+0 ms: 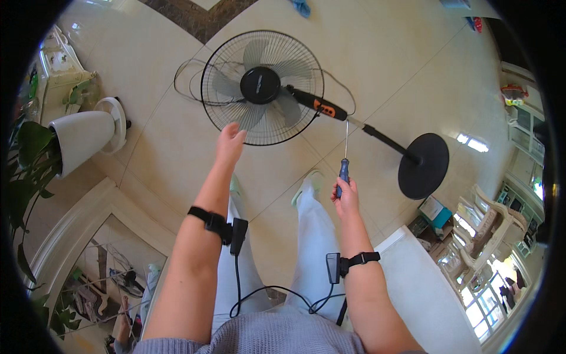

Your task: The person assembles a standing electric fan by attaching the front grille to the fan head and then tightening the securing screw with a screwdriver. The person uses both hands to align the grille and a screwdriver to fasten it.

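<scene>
A black floor fan lies across the tiles in front of me, with grey blades behind a round wire grille. Its neck carries an orange control panel, and a pole leads from there to a round black base at the right. My left hand is at the grille's near lower rim, fingers loosely apart and holding nothing; whether it touches the wires I cannot tell. In my right hand is a screwdriver, gripped by its dark blue handle. The thin shaft points away from me, its tip close to the pole below the panel.
A grey cord loops on the floor behind the fan. To the left, a white planter holds a leafy plant. A white-framed mirror stands at lower left. At the right are a white surface and an ornate chair.
</scene>
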A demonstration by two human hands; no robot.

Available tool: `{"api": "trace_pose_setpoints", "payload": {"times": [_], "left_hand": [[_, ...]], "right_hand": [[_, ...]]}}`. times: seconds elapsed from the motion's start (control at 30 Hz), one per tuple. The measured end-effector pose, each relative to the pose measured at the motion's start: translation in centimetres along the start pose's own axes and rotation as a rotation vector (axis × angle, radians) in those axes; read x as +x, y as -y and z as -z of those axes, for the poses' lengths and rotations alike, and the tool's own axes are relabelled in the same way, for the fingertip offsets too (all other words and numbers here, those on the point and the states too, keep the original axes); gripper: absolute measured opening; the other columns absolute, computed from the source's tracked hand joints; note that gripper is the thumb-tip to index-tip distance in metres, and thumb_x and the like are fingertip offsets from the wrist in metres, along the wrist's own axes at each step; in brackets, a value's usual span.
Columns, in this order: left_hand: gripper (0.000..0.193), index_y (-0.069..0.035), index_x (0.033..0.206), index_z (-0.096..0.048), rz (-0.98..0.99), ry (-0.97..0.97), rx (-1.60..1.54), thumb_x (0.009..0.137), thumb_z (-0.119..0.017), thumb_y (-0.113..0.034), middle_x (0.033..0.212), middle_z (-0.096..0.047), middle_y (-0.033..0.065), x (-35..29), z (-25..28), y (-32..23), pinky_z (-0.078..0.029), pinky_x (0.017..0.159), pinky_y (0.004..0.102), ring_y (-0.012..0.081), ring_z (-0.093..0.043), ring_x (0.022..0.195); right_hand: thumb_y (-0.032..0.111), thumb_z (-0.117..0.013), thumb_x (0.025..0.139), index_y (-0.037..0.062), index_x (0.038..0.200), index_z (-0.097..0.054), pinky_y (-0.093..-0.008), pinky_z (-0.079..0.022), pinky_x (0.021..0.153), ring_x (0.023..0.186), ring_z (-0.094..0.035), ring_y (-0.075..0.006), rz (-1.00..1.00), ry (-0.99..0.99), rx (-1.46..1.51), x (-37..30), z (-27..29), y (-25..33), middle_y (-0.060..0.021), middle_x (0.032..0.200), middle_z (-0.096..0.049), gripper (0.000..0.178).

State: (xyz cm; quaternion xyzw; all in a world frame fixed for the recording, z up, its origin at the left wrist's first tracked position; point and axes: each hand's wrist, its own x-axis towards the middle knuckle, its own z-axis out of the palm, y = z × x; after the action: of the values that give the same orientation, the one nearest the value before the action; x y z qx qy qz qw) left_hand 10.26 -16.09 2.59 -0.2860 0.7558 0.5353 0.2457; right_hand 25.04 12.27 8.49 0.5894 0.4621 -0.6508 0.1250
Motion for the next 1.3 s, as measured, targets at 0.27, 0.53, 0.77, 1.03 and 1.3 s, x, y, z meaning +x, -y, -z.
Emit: {"api": "trace_pose_setpoints", "payload": {"times": [0.27,0.53,0.77,1.03,1.3], "left_hand": [[0.051,-0.012,0.118,-0.048,-0.808,0.054,0.752,0.071,-0.066,-0.02,0.126,-0.042,0.0137,4.3,-3.4,-2.6,-0.037,0.091,0.0404,0.032,-0.041,0.114],[0.049,-0.017,0.125,-0.044,-1.389,0.015,1.083,0.08,-0.056,-0.033,0.137,-0.03,0.0146,9.3,-12.6,-5.5,-0.018,0.103,0.0473,0.0325,-0.022,0.129],[0.044,-0.023,0.122,-0.05,-1.674,0.135,1.212,0.081,-0.054,-0.038,0.138,-0.03,0.0126,12.0,-21.8,-5.7,-0.011,0.105,0.0495,0.0296,-0.018,0.132],[0.036,-0.022,0.119,-0.053,-1.556,0.297,1.544,0.085,-0.048,-0.035,0.134,-0.037,0.0102,11.7,-23.0,-3.5,-0.008,0.104,0.0542,0.0273,-0.02,0.131],[0.035,-0.021,0.112,-0.058,-1.585,0.347,1.576,0.082,-0.041,-0.018,0.128,-0.045,0.0086,11.4,-24.1,-3.4,-0.007,0.103,0.0563,0.0269,-0.025,0.129]], "right_hand": [[0.014,-0.061,0.078,0.0109,0.109,-0.044,-0.0244,-0.042,0.056,0.067,-0.05,-0.01,0.015,0.005,0.265,4.7,-2.6,-10.9,-0.0015,0.082,-0.052,0.036],[0.009,-0.059,0.08,0.0141,0.114,-0.037,-0.0282,-0.044,0.071,0.085,-0.049,-0.011,0.154,0.198,0.304,14.5,-3.8,-19.2,-0.0012,0.099,-0.05,0.041],[0.008,-0.06,0.078,0.0076,0.113,-0.037,-0.0258,-0.043,0.067,0.075,-0.049,-0.0105,0.372,0.284,0.377,22.3,-6.8,-21.9,-0.0026,0.092,-0.048,0.042],[0.015,-0.063,0.078,0.0065,0.113,-0.04,-0.023,-0.038,0.063,0.071,-0.043,-0.0086,0.42,0.279,0.217,23.2,-6.0,-23.1,-0.0003,0.084,-0.047,0.043],[0.013,-0.061,0.08,0.0061,0.114,-0.037,-0.0223,-0.04,0.059,0.066,-0.045,-0.0076,0.508,0.29,0.275,22.7,-6.8,-21.5,0.0003,0.079,-0.045,0.043]]}}
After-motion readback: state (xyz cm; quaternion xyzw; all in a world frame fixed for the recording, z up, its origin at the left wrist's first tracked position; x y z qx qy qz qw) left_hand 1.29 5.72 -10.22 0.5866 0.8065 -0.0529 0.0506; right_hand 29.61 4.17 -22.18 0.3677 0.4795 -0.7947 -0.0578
